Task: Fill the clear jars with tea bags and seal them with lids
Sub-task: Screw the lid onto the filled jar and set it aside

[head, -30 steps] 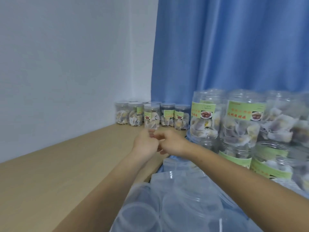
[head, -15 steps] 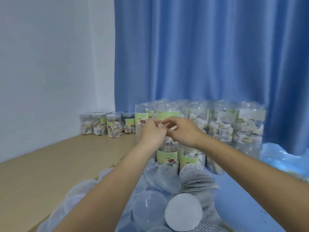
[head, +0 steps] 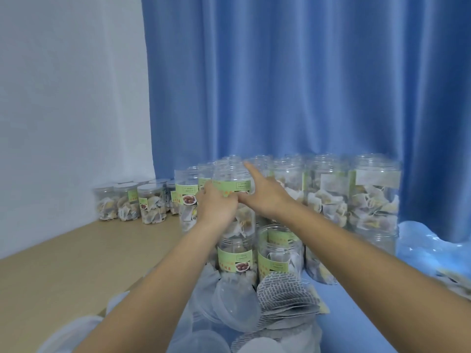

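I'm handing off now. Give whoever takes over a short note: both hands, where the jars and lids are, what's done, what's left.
Left hand grips the side of the top front jar in the stack.
Right hand rests against that jar, index finger stretched out over its top.
Done: filled jars stacked at the blue curtain; a row of lidded jars by the wall.
Left: loose clear lids lie in front; whether the stacked jars have lids, I cannot tell.

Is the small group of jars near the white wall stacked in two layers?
No. The small jars by the white wall stand in a single layer directly on the wooden table.
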The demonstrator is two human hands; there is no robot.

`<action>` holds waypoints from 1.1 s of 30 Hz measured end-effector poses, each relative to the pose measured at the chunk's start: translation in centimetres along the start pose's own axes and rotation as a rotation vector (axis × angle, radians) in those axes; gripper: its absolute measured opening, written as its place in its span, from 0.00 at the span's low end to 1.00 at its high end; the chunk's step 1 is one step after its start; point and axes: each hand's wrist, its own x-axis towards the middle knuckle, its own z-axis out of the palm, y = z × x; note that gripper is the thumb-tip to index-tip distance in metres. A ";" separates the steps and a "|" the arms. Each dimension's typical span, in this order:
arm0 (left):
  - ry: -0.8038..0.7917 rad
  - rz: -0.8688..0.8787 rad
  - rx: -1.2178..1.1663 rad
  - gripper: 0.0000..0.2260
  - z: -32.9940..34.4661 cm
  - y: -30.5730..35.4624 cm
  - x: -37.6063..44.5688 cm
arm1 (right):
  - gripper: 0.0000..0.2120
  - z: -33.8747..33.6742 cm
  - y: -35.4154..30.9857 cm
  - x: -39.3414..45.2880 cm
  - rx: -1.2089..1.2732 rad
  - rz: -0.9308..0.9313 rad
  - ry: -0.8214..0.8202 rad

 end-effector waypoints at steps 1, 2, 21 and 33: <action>-0.012 -0.005 -0.015 0.27 0.0 -0.3 0.4 | 0.33 0.3 0.1 0.3 0.010 0.003 0.000; -0.025 -0.012 -0.035 0.28 0.0 -0.6 0.6 | 0.29 0.6 0.2 0.5 0.031 -0.012 0.020; -0.210 0.070 -0.181 0.19 0.8 3.2 -10.3 | 0.21 -7.0 1.7 -11.0 -0.002 -0.153 0.235; -0.339 -0.119 -0.220 0.13 10.4 -0.4 -19.6 | 0.22 -6.7 12.4 -22.5 0.063 -0.011 0.244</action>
